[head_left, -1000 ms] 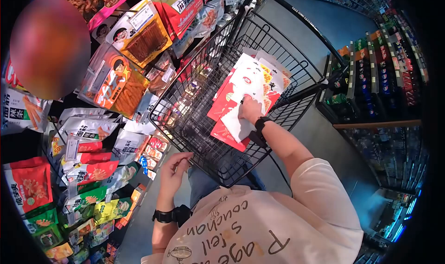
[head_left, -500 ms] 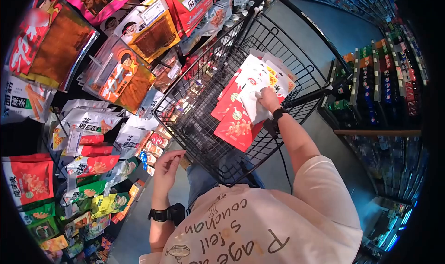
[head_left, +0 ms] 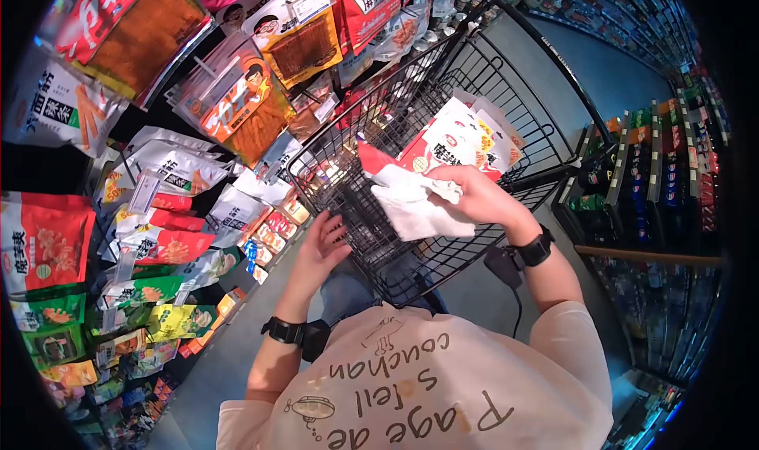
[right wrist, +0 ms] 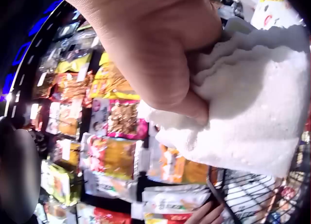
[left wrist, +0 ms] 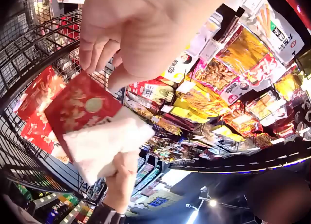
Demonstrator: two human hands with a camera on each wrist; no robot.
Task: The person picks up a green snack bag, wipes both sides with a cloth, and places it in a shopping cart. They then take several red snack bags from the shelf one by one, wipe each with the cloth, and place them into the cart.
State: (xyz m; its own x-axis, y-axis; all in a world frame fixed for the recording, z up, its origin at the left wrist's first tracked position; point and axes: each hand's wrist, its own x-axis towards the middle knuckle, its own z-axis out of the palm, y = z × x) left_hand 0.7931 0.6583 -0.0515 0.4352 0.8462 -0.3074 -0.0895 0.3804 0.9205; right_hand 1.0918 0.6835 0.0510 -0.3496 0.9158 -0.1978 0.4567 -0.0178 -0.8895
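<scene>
My right hand [head_left: 486, 201] pinches a folded white cloth [head_left: 415, 209] together with a red snack bag [head_left: 378, 161], raised above the shopping cart. In the left wrist view the red bag [left wrist: 82, 110] shows its printed front beside the cloth [left wrist: 104, 144]. The right wrist view has the thumb pressed on the cloth [right wrist: 248, 107], which hides the bag. Near the cart's near left rim, my left hand [head_left: 320, 244] holds nothing, its fingers loosely bent. More red and white snack bags [head_left: 466, 138] lie inside the wire cart [head_left: 379, 248].
A rack of hanging snack bags [head_left: 170, 169] lines the left, close by the left hand. The cart's black handle [head_left: 565, 71] runs along its far right side. Drink shelves [head_left: 648, 173] stand across the aisle on the right.
The right hand has lifted the white cloth and a red bag up off the other bags and towards the body. The left hand has moved slightly up and right, fingers more spread.
</scene>
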